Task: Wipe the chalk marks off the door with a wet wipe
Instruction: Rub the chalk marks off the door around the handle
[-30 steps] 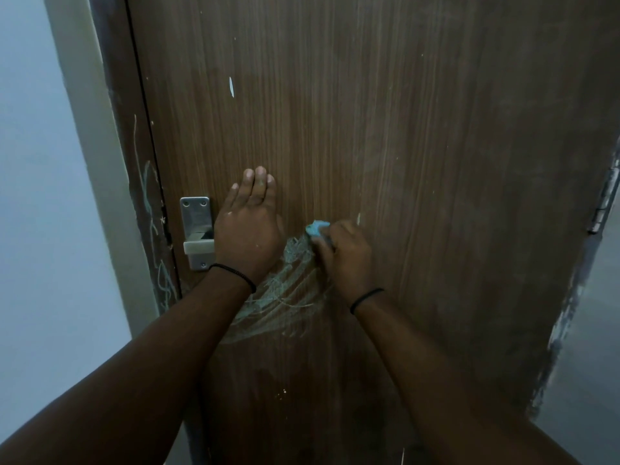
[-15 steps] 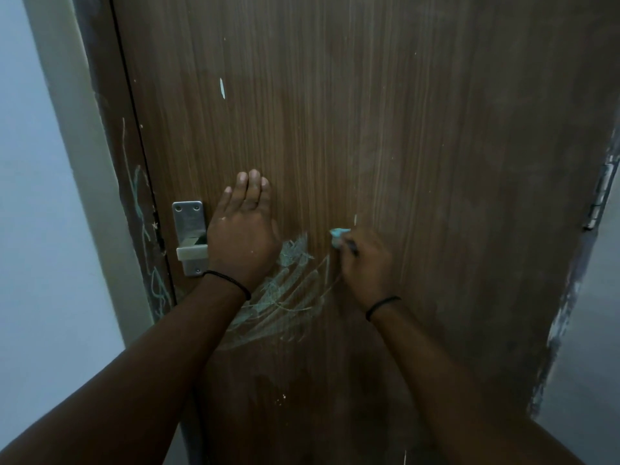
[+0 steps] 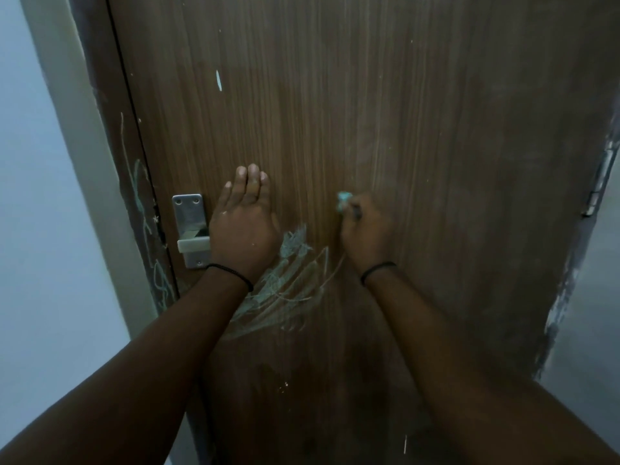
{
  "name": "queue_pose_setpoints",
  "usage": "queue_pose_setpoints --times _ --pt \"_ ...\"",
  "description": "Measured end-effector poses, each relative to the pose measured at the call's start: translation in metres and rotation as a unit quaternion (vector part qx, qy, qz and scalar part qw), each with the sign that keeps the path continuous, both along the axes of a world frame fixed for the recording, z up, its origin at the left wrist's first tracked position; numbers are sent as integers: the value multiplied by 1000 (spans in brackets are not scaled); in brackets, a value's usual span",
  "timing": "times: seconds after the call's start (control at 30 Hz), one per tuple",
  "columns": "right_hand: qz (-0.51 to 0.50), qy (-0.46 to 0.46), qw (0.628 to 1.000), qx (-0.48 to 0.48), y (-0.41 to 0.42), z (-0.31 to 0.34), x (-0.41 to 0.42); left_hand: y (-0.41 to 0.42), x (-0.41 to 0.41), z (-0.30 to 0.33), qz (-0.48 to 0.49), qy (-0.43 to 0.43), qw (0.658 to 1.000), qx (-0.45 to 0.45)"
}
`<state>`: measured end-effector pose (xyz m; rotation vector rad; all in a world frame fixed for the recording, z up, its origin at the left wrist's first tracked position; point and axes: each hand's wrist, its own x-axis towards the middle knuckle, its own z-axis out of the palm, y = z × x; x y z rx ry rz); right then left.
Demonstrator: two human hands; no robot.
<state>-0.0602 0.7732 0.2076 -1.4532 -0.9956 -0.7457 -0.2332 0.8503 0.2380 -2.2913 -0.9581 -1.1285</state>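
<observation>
Against the door (image 3: 335,112), right hand (image 3: 367,236) mostly hides wet wipe (image 3: 344,199)

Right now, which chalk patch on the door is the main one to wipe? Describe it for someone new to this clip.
On the brown door, find the metal latch plate at its left edge. Just right and below, between the wrists, lies the chalk patch: pale green, fan-shaped strokes, unlike the small white flecks elsewhere.

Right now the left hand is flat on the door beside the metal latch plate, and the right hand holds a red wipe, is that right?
Not quite. In the head view the wipe gripped by the right hand is light blue, not red. The left hand does lie flat on the door beside the latch plate.
</observation>
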Motion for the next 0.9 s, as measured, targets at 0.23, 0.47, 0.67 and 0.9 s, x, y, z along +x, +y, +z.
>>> queue_pose_setpoints --times 0.23,0.47,0.67,0.9 --pt "57 -96 992 -54 -3 -42 -15 7 -28 8 -20 46 999 18" --pt "80 -146 982 -85 18 -30 -50 6 -28 11 -25 51 998 9" --pt "60 -67 995 -45 16 -18 -35 15 -37 7 -29 31 999 12" --pt "109 -211 966 -99 14 -44 -45 15 -34 -6 -28 -49 998 28"
